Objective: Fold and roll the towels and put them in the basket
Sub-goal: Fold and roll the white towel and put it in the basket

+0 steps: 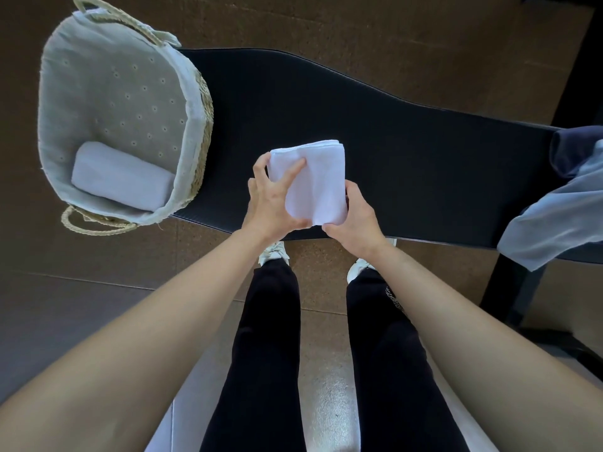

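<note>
Currently counted: two white towels, one basket (205, 106) | rolled towel (120, 181) is laid inside the lined basket | folded towel (315, 187) is held right of the basket, over the worktop (408, 119), gripped by fingers of left hand (270, 203) and right hand (357, 216)

One wide-angle camera, worn on the person's head, looks steeply down, with the left hand (270, 200) and right hand (357, 220) close below it near the centre of the frame. The view takes in the black mat (424, 164) across the middle, the lined basket (205, 119) at upper left, and the person's legs (267, 353) beneath.
</note>
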Motion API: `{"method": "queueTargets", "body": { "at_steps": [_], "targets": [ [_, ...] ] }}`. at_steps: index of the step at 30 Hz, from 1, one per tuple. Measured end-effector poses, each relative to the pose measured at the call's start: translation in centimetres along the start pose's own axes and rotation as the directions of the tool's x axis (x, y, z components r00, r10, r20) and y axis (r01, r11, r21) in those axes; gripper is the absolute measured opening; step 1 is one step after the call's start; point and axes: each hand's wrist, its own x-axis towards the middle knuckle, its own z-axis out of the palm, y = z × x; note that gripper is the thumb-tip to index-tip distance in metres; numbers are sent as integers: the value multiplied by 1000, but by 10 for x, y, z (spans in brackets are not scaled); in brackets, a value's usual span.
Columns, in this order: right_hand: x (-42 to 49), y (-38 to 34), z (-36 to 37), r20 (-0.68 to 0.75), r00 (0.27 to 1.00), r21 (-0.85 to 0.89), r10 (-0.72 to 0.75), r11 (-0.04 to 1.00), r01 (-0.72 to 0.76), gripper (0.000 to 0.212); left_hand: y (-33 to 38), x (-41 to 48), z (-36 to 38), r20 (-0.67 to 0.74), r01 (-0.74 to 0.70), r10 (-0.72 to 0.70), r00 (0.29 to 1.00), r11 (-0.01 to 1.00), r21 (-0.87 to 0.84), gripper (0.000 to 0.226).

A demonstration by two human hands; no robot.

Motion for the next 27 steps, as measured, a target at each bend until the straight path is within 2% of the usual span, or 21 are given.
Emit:
{"method": "queueTargets", "body": {
  "at_steps": [3,8,12,16,20,22,23,24,26,27],
  "targets": [
    [-1,0,4,-17,996,-35,-84,996,84,86,1,2,7,-34,16,-18,999,999,-50,121],
    [-1,-4,5,-1,982,-206,-190,961,185,98,1,5,11,-63,28,-35,997,995,-97,124],
    [-2,-7,10,-2,946,-390,-323,872,297,100,6,6,11,-82,46,-60,995,986,-158,122],
    [-1,-18,18,82,914,-501,-398,776,383,98,5,7,9,-42,48,-65,997,945,-325,110],
    [2,-27,25,121,940,-658,-319,683,316,97,-3,1,2,-15,102,-134,991,819,-564,103],
    [1,-28,32,138,940,-735,-312,604,309,102,-4,-3,-1,33,203,-270,962,634,-747,106],
    [1,-28,36,151,937,-766,-316,561,312,104,-4,-3,-2,70,249,-332,941,535,-807,108],
    [0,-29,39,166,934,-787,-317,528,320,106,-5,-2,-2,100,288,-382,919,478,-830,110],
    [-1,-32,40,208,933,-781,-293,525,338,105,-6,4,-2,129,350,-456,881,444,-825,111],
    [0,-34,40,225,937,-745,-269,573,343,102,-5,7,-3,126,367,-483,866,444,-818,109]
  ]
}}
